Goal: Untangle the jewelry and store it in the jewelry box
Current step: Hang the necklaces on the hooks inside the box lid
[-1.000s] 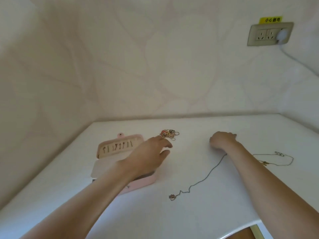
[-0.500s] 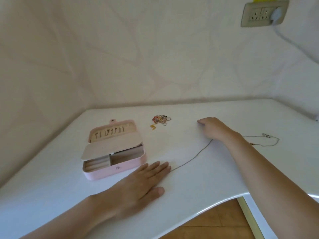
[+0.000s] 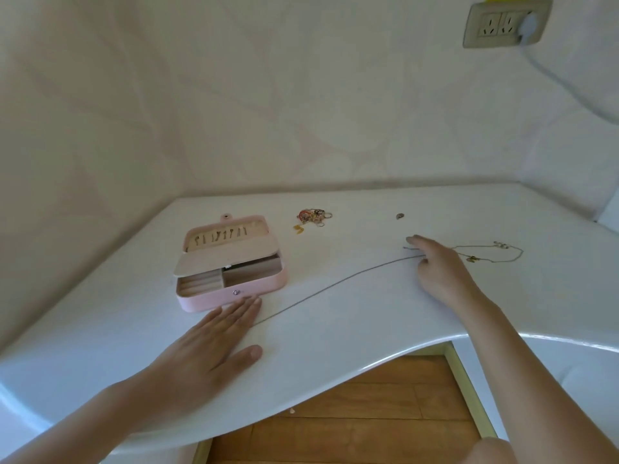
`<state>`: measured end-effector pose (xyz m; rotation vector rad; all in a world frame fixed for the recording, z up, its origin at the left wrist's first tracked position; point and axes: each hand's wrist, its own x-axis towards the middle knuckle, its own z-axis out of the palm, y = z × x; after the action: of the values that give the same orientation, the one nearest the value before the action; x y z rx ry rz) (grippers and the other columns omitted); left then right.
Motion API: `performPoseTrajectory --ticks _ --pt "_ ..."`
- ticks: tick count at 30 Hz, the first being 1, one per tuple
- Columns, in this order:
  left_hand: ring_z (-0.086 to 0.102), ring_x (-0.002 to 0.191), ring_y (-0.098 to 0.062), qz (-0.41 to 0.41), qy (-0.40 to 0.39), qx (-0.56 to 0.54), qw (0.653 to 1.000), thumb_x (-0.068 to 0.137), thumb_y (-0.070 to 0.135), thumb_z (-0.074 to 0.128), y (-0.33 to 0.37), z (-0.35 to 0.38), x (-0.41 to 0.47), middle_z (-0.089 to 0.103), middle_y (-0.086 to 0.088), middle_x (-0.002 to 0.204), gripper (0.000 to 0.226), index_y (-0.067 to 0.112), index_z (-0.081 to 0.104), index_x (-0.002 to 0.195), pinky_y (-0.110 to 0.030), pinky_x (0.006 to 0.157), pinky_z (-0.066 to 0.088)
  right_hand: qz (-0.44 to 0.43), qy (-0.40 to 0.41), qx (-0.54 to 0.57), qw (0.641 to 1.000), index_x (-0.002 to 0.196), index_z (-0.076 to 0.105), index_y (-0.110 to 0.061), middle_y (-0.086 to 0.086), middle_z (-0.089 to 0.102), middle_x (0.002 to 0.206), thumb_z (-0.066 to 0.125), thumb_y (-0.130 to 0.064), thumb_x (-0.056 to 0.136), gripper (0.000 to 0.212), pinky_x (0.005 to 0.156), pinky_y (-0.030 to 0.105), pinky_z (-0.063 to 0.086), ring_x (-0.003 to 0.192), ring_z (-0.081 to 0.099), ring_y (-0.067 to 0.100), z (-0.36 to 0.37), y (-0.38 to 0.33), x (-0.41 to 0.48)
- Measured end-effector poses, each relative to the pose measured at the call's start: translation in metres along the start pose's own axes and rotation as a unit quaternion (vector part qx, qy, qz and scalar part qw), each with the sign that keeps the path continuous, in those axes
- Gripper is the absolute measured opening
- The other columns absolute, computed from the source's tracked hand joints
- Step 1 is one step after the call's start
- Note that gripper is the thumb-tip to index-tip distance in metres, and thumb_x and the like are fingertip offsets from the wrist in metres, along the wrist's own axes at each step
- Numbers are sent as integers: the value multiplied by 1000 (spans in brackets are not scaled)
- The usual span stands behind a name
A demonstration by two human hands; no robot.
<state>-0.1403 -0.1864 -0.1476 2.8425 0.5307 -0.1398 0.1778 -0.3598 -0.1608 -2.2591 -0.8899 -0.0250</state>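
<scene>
A pink jewelry box (image 3: 231,262) lies open on the white table (image 3: 368,313), its lid leaning back with several hooks in it. A long silver chain (image 3: 335,285) runs stretched across the table. My left hand (image 3: 207,349) lies flat with straight fingers on the chain's near end, just in front of the box. My right hand (image 3: 438,266) rests on the far end, fingers extended, the chain passing under them. A tangle of rings and small pieces (image 3: 313,217) sits behind the box. A thin gold necklace (image 3: 495,254) lies to the right.
A small dark pendant-like piece (image 3: 399,216) lies alone near the back of the table. The table's curved front edge (image 3: 385,356) is close to my arms, with wooden floor below. A wall socket (image 3: 505,23) with a plug and cable is at the upper right.
My left hand came back from the tangle by the box and pressed flat on the chain's near end. My right hand slid along the far end, and the chain now lies straighter.
</scene>
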Motion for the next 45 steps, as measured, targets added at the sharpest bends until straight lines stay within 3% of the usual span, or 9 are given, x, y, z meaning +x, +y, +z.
performPoseTrajectory --ticks 5,11,17,21,26,31,33,39,45 --pt "-35 106 28 -43 19 0 999 50 91 -20 -3 -1 -15 -31 35 128 90 49 -24 130 6 81 -26 -67 -91 -141 984 147 31 -19 0 20 158 27 -6 99 50 114 26 14 145 16 15 11 -10 -32" --pt "-18 127 12 -66 38 -19 997 37 93 -24 -8 7 -21 -23 27 140 105 47 -23 131 -11 101 -16 -147 -138 -169 965 148 25 -34 2 10 160 24 -10 101 53 119 35 9 147 8 21 24 -35 -75" --pt "-11 128 11 -76 58 -18 995 45 94 -14 -11 9 -22 -16 25 143 108 42 -15 139 -13 104 -11 -57 -4 27 998 136 50 -14 5 40 147 38 4 94 47 108 21 25 135 39 19 3 -21 -62" --pt "22 139 -6 -113 105 -64 986 86 67 27 -11 13 -24 14 15 155 71 38 7 148 -27 114 16 21 -19 2 1000 116 65 -9 10 58 119 64 -16 88 29 90 26 38 108 55 23 -14 3 -40" --pt "49 107 -6 -101 201 -178 958 93 30 53 -10 5 -23 48 14 130 46 40 36 135 -26 93 42 -14 -49 35 998 82 69 -17 -8 60 79 69 -17 84 2 62 18 36 78 54 13 -20 -1 -26" --pt "57 86 16 -49 276 -309 909 91 9 56 17 -17 1 61 16 109 24 25 62 108 -19 76 54 -59 -118 -98 987 92 64 -7 0 59 91 51 -17 96 16 61 23 34 81 52 16 -17 -9 -15" --pt "60 77 14 -15 268 -372 888 90 9 58 36 -28 18 65 10 103 18 15 66 105 -11 71 52 -75 -130 -66 987 90 58 -14 -2 59 92 47 -17 97 14 64 22 36 80 52 13 -18 -12 -13" --pt "61 110 -16 10 90 -533 841 92 11 56 91 -39 90 68 -8 111 32 7 54 123 -28 101 44 -132 -118 157 972 80 56 -19 -4 63 71 53 -6 93 19 70 24 46 66 60 7 -24 -40 -6" --pt "59 72 -14 12 8 -593 805 91 19 58 109 -36 138 54 0 72 13 6 61 93 -32 87 48 -186 -177 222 940 82 65 -11 -7 64 61 62 2 87 14 57 19 45 56 57 6 -32 -60 14"
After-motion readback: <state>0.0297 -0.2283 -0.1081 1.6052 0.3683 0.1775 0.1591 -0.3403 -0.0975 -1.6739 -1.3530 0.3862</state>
